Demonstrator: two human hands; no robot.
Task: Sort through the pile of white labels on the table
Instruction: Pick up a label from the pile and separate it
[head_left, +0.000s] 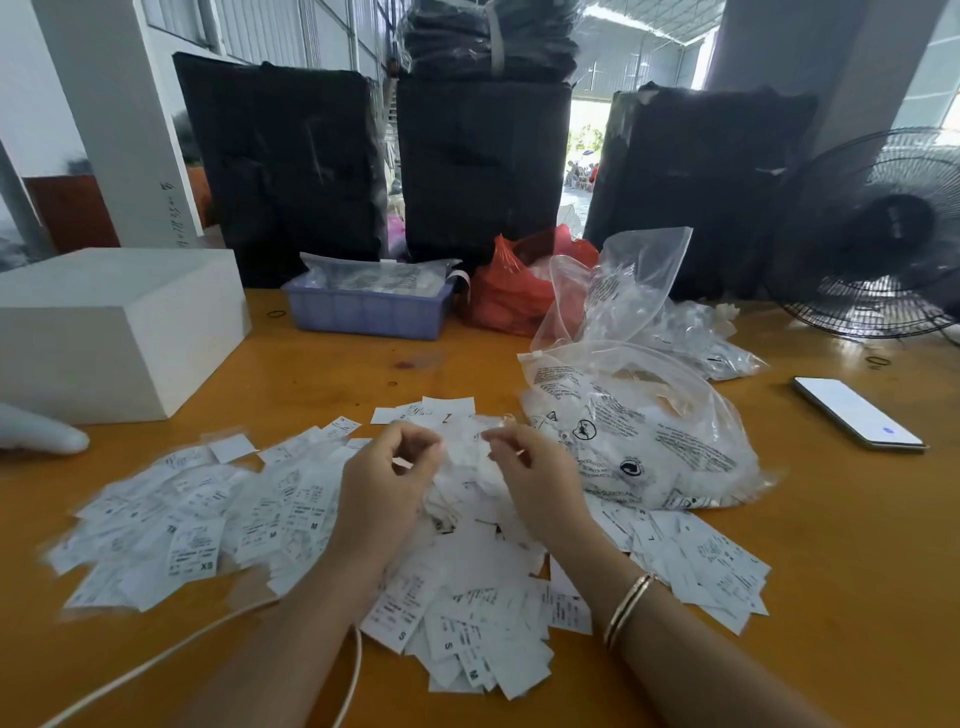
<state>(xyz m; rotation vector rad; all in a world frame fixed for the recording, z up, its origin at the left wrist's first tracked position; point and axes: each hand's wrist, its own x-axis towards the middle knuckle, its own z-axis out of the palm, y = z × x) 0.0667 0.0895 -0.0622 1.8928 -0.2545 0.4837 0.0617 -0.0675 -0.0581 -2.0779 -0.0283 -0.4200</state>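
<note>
Spread across the middle of the wooden table (831, 597): a loose pile of white labels (291, 514), likely feather-light, limp and quick to slide or stick together, so best pinched by a free corner one at a time. Above the heap, left hand (384, 488) and right hand (535, 483) curled, fingertips apparently pinching a blurred wad of labels between them. Crowded at 1 o'clock by a printed clear plastic bag (639, 441), phone (860, 413) at 3, white box (114, 327) at 10; open wood toward 12 and 4.
</note>
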